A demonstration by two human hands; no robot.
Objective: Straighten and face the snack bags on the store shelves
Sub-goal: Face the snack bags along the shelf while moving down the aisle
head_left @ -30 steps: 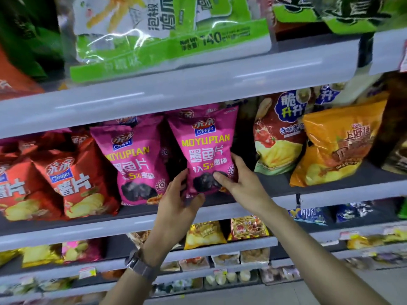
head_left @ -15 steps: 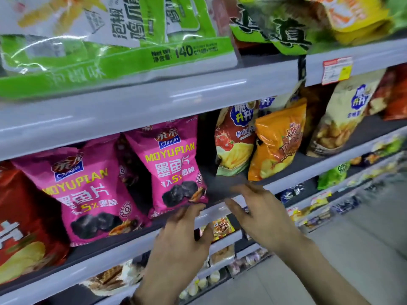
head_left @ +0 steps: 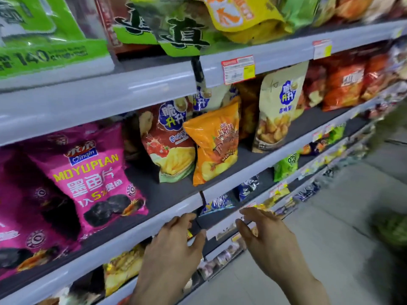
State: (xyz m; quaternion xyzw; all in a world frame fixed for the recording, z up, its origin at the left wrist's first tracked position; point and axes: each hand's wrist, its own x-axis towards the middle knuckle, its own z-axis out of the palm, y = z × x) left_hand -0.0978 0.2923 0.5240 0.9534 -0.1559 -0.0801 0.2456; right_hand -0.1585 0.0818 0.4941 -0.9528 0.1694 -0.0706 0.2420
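Observation:
A pink Moyupian snack bag stands upright on the dark middle shelf, facing out. To its right a red tomato chip bag leans against a tilted orange bag, and a cream bag stands further right. My left hand hovers below the shelf's grey front rail, fingers relaxed, holding nothing. Beside it, my right hand also hangs free in front of the lower shelves with fingers spread.
The upper shelf carries green bags and a yellow bag overhanging its edge. Red-orange bags fill the far right of the middle shelf. Lower shelves hold small packets. The grey aisle floor opens to the right.
Both hands let go of the pink bag and dropped below the shelf rail. The view swung right along the shelves, bringing the orange and cream bags toward the centre.

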